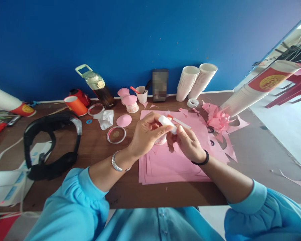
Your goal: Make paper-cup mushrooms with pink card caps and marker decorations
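Observation:
My left hand (146, 135) is closed around the upper end of a small white glue tube (165, 122), tilted in front of me. At its lower end, my right hand (190, 145) pinches the same tube between thumb and fingers. Just beneath both hands, a short white cup with red drawing (160, 141) stands upright, partly hidden by my fingers. It rests on a stack of pink paper sheets (165, 170). A white and orange pen-like stick (182, 123) lies on the sheets behind my right hand.
Two small cups with pink cone tops (129, 100) stand behind, near a loose pink cone (124, 120) and tape rings (116, 135). Tall white cup stacks (188, 83), a bottle (97, 85) and a phone (160, 85) line the wall. A black headset (30, 140) lies left; pink scraps (219, 118) lie right.

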`<state>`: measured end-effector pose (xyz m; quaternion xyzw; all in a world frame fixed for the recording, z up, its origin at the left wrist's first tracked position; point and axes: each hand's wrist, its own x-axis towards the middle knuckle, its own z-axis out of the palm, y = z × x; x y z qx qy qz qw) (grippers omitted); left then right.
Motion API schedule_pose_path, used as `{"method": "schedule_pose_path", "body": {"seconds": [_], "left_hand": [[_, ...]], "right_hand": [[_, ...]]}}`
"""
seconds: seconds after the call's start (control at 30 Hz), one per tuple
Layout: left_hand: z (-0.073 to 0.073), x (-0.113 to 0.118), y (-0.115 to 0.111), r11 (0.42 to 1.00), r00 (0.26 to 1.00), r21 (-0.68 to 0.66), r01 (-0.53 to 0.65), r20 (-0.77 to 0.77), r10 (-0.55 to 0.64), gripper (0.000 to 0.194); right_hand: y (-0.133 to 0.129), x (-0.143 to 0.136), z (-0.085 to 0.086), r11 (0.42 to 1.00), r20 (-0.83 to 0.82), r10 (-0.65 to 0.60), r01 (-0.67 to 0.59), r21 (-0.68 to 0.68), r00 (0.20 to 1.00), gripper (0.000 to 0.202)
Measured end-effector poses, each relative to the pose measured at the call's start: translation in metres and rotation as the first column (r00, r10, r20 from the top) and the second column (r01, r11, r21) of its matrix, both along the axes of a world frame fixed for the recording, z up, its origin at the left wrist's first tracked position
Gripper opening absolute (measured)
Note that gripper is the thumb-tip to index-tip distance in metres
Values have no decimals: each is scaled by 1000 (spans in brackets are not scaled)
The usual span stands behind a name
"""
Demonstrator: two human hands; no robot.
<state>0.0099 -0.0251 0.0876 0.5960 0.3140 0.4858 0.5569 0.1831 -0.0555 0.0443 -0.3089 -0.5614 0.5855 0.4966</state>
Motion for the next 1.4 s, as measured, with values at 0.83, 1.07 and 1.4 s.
{"method": "schedule_pose_path", "body": {"seconds": [0.83,1.07,1.4], "left_hand": [[-1,0,-1,999,1000,-32,-5,-20,5,25],[-1,1,-1,999,999,-35,-33,-11,32,30],[-16,-24,10,980,986,180,-82,-126,105,66]], "right_hand": [[-1,0,4,1000,34,-17,17,9,999,53],[1,-4,2,996,-99,-90,90,-1,991,29],[10,17,25,937,-251,-332,348,22,909,24]]}}
